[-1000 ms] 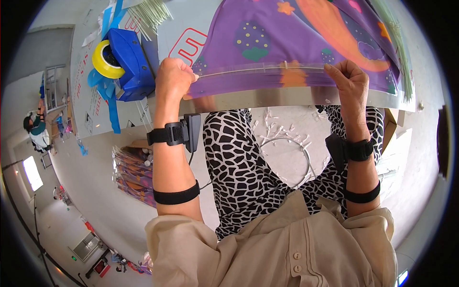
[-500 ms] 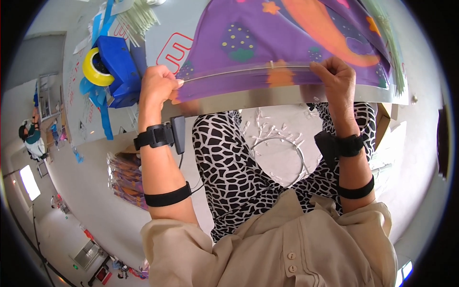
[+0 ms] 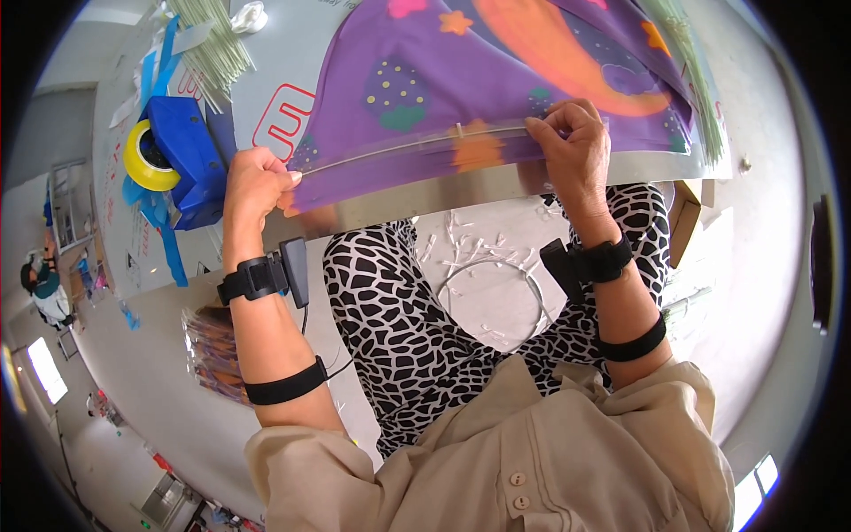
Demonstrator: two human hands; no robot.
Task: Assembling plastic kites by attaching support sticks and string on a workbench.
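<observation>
A purple printed cloth (image 3: 346, 106) with stars, an orange crescent and dotted shapes spreads over the table's near edge. Along its lower margin runs a thin pale rod (image 3: 381, 152) with a small white fitting (image 3: 460, 131) partway along. My left hand (image 3: 255, 188) pinches the rod's left end together with the cloth, thumb against fingers. Toward the right end, my right hand (image 3: 576, 152) pinches the rod and cloth between thumb and curled fingers. The stretch between my hands is nearly straight, bowing slightly.
A blue tape dispenser (image 3: 191, 160) with a yellow roll (image 3: 149, 156) stands left of my left hand. Bundles of thin pale sticks (image 3: 213, 53) lie on the table (image 3: 266, 71). Small white pieces and a coiled cable (image 3: 483, 262) lie on the floor. Another person (image 3: 42, 284) is far left.
The whole view has shifted, so the table, cloth and hands sit further left, the left side also lower. Both hands keep their pinch on the rod and cloth.
</observation>
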